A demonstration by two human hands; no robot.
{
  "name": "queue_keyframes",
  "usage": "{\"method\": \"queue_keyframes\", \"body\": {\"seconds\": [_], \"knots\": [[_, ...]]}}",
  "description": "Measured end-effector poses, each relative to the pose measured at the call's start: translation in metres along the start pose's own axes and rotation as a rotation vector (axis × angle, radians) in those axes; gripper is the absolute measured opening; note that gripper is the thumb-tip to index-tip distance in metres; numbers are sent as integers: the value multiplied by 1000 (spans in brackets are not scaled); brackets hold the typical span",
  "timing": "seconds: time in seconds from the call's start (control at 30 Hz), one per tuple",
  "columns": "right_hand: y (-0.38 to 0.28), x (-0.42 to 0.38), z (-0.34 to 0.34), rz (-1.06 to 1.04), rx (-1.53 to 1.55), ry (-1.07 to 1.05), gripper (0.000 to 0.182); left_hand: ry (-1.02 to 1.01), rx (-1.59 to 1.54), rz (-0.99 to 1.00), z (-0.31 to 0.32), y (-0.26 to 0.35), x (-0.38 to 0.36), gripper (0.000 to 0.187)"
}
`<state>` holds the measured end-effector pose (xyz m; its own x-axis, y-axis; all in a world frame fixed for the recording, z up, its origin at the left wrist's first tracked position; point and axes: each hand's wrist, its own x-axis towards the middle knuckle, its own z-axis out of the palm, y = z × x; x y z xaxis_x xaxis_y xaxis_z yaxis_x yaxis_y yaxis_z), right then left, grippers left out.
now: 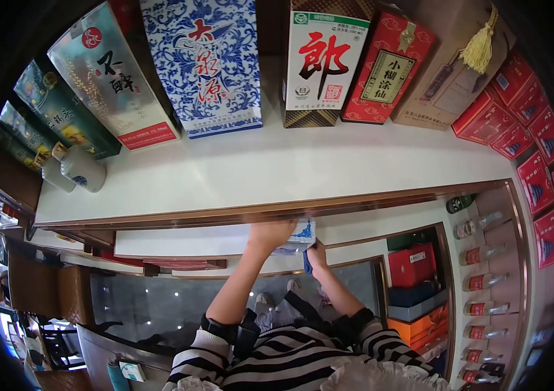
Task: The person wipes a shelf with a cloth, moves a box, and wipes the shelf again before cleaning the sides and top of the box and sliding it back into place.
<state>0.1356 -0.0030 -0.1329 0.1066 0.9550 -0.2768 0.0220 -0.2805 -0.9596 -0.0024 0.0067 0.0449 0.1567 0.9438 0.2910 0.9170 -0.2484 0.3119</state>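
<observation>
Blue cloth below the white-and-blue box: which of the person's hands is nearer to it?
Right. The right hand is directly beside the blue cloth, apparently touching it; the left hand is farther off, up and left, against the white-and-blue box.

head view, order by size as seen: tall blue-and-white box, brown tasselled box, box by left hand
Tall blue-and-white box
Brown tasselled box
Box by left hand, partly hidden
</observation>
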Motion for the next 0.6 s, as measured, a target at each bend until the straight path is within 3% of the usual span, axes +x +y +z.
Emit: {"method": "queue_keyframes", "body": {"seconds": [0.1,0.17,0.3,0.33,0.43,0.5,0.53,0.6], "knots": [[0,-5,-1,64,32,26,30,-16,-4,43,3,-4,1,35],[-7,-5,-1,-15,123,22,31,-72,-153,36,-3,-4,5,36],[-30,-11,-4,-130,237,115,33,-208,-145,117,-5,-5,12,42],[-30,-10,-2,-202,231,185,25,-217,-146,122,1,-11,13,42],[-37,-12,-15,-118,152,183,36,-226,-266,151,20,-29,18,49],[-31,-10,-15,-79,178,204,37,-165,-251,284,24,-40,25,53],[-29,-9,-15,-98,203,218,37,-27,-272,342,31,-43,25,49],[-24,-6,-14,-113,229,236,37,-142,-305,301,27,-44,24,45]]}}
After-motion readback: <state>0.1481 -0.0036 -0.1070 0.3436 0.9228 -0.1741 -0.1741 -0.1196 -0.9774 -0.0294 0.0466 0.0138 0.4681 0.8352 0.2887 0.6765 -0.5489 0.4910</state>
